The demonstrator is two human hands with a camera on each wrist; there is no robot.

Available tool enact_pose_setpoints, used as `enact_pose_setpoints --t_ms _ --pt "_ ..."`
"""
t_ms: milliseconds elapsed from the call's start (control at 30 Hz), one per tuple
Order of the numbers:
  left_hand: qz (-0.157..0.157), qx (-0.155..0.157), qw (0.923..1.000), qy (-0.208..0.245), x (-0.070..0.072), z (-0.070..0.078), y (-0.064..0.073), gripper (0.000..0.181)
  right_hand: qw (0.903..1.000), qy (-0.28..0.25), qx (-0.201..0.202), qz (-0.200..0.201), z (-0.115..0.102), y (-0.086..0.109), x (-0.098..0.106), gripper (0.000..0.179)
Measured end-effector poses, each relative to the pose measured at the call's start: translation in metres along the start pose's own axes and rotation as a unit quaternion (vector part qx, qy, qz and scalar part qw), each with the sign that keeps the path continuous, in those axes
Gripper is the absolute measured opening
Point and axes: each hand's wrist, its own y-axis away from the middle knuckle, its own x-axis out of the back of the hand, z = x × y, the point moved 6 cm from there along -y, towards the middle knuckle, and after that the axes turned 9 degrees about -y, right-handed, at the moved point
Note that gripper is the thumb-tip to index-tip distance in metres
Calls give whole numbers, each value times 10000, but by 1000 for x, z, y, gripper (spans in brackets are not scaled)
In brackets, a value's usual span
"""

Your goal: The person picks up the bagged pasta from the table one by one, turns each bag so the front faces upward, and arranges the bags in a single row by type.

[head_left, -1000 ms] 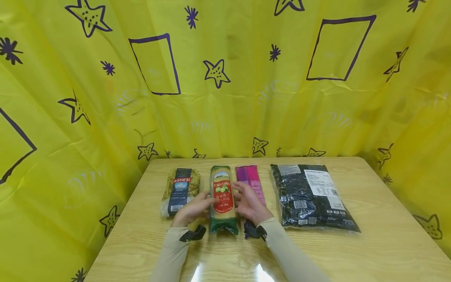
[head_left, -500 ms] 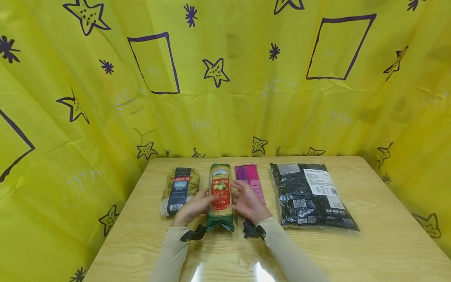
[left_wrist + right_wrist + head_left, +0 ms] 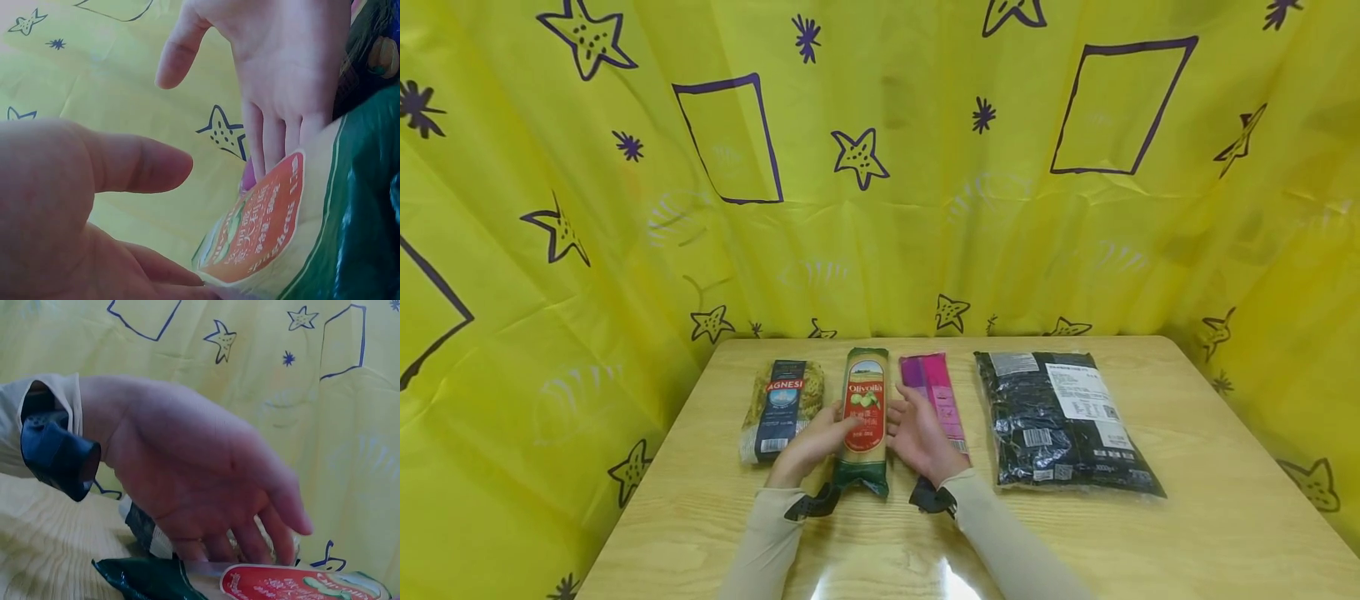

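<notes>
A green and tan spaghetti pack [image 3: 863, 454] with a red label lies lengthwise between my two hands in the head view. My left hand [image 3: 811, 442] touches its left edge, fingers low along the side and thumb raised apart from it. Along the opposite edge rests my right hand [image 3: 921, 437], fingers extended, palm turned inward. The left wrist view has the right palm [image 3: 287, 62] facing across the pack, thumb spread. Seen from the right wrist, the left hand's fingertips [image 3: 250, 544] go out of sight behind the pack.
Left of the hands lies an Agnesi pasta bag [image 3: 784, 408]. A pink and purple packet [image 3: 938, 383] sits partly under the right hand. Farther right is a large black bag [image 3: 1060, 425] with white labels. A yellow curtain [image 3: 880, 250] hangs behind the wooden table [image 3: 1210, 467].
The spaghetti pack has shifted a little to the left. My right hand has moved left with it, while the left hand stays nearly in place.
</notes>
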Motion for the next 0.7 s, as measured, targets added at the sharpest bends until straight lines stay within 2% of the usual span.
enact_pose_setpoints --t_ms 333,700 --pt "150 -6 9998 -165 -2 0 0 51 9994 -294 -58 -174 5 -7 3 91" --pt "137 -96 9995 -264 -6 -1 -3 55 9997 -31 32 -220 3 -6 1 93"
